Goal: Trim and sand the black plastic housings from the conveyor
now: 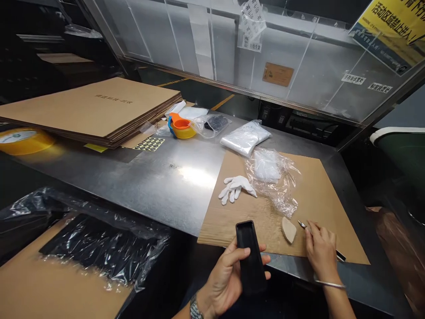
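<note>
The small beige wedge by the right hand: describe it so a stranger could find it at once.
Start at the brown cardboard sheet lying on the metal table. Near its front edge, the beige wedge lies between the black tray in the left hand and the right hand. It is the only small, solid, tan piece there; the white glove and crumpled plastic bag lie farther back.

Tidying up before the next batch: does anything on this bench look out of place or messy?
Mostly a loose white glove lying crumpled on the cardboard sheet, beside a torn-open clear plastic bag. Nothing looks spilled or broken.
</note>
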### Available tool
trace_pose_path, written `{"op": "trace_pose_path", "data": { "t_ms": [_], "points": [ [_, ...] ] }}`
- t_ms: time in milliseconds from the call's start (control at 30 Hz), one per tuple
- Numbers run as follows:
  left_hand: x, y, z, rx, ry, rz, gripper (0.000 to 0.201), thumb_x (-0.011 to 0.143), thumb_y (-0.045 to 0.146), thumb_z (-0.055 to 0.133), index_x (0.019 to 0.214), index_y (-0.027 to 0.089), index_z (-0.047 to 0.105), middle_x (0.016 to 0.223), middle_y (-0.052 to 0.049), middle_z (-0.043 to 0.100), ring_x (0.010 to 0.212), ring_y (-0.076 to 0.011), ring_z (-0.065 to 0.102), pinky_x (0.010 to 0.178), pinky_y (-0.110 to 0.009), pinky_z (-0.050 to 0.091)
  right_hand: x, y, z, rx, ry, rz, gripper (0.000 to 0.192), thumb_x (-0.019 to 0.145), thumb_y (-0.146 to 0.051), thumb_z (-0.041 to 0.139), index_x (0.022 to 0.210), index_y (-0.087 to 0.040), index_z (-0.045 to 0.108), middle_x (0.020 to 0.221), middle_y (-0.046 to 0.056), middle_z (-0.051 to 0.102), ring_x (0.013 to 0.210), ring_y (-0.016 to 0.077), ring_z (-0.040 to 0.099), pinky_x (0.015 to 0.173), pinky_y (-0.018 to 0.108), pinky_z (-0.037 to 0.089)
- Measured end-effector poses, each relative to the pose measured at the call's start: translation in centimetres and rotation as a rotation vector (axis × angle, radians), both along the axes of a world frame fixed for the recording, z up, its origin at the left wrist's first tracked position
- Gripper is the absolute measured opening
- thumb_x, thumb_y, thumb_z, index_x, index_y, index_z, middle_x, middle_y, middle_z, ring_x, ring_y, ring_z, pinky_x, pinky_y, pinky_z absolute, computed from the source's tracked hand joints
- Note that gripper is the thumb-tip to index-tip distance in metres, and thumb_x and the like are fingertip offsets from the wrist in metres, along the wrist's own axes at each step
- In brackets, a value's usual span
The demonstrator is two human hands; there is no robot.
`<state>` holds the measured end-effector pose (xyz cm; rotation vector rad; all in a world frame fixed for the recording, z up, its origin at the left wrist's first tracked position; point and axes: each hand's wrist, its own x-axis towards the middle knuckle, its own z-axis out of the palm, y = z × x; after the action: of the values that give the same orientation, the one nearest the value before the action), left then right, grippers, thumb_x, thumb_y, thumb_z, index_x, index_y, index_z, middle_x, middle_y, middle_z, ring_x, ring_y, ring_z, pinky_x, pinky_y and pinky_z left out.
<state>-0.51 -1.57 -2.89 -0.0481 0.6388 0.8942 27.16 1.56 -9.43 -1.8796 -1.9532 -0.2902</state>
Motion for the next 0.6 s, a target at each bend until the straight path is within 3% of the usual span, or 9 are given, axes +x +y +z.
{"op": "trace_pose_path", "data": {
  "t_ms": [67, 167, 300, 400, 500, 600],
  "points": [
    [0.1, 0.1, 0.0, 0.016, -0.048, -0.009, 0.018, 0.082, 0.024, 0.055, 0.091, 0.010, 0.061, 0.094, -0.013, 0.067, 0.086, -0.0265, 0.065, 0.081, -0.047, 0.048, 1.5, -0.5, 0.0, -0.048, -0.027, -0.033, 0.037, 0.089, -0.037, 0.038, 0.102, -0.012, 0.062, 0.090, 0.015, 0.057, 0.084, 0.0280, 0.047, 0.074, 0.045, 0.041],
    [0.2, 0.4, -0.1, -0.004, -0.089, -0.011, 0.039, 0.086, 0.042, 0.047, 0.091, 0.006, 0.063, 0.088, -0.012, 0.067, 0.078, -0.0221, 0.064, 0.077, -0.039, 0.049, 2.7, -0.9, -0.2, -0.106, -0.034, -0.052, 0.035, 0.088, -0.038, 0.037, 0.092, -0.015, 0.064, 0.079, 0.011, 0.055, 0.076, 0.0260, 0.048, 0.069, 0.041, 0.042],
    [0.0, 0.5, -0.4, -0.018, -0.097, -0.019, 0.046, 0.086, 0.047, 0.044, 0.091, 0.006, 0.065, 0.083, -0.009, 0.068, 0.075, -0.0189, 0.064, 0.073, -0.032, 0.049, 2.2, -1.5, -0.1, -0.090, 0.032, -0.123, 0.043, 0.091, -0.042, 0.028, 0.091, -0.013, 0.060, 0.078, 0.012, 0.052, 0.073, 0.0259, 0.050, 0.066, 0.040, 0.042],
    [-0.2, 0.4, -0.4, -0.010, -0.080, -0.047, 0.049, 0.087, 0.049, 0.041, 0.092, 0.006, 0.065, 0.079, -0.010, 0.068, 0.072, -0.0174, 0.064, 0.072, -0.030, 0.049, 0.2, -2.6, 1.2, -0.064, 0.130, -0.154, 0.043, 0.093, -0.042, 0.023, 0.099, -0.013, 0.055, 0.086, 0.013, 0.055, 0.078, 0.0242, 0.055, 0.067, 0.036, 0.045],
    [-0.2, 0.5, -0.4, -0.029, -0.031, -0.056, 0.051, 0.086, 0.051, 0.040, 0.089, 0.006, 0.065, 0.077, -0.009, 0.067, 0.068, -0.0165, 0.063, 0.069, -0.028, 0.050, -3.1, -4.4, 3.3, -0.158, 0.328, -0.090, 0.033, 0.095, -0.038, 0.027, 0.097, -0.018, 0.054, 0.074, 0.004, 0.059, 0.065, 0.0158, 0.058, 0.060, 0.026, 0.046],
    [-0.1, 0.6, -0.4, -0.013, 0.043, -0.011, 0.049, 0.085, 0.051, 0.042, 0.089, 0.007, 0.065, 0.078, -0.009, 0.067, 0.068, -0.0163, 0.063, 0.067, -0.028, 0.050, -7.1, -6.4, 5.5, -0.379, 0.817, 0.000, 0.029, 0.092, -0.042, 0.034, 0.097, -0.020, 0.053, 0.070, 0.000, 0.058, 0.054, 0.0114, 0.053, 0.052, 0.022, 0.043]
  ]
}}
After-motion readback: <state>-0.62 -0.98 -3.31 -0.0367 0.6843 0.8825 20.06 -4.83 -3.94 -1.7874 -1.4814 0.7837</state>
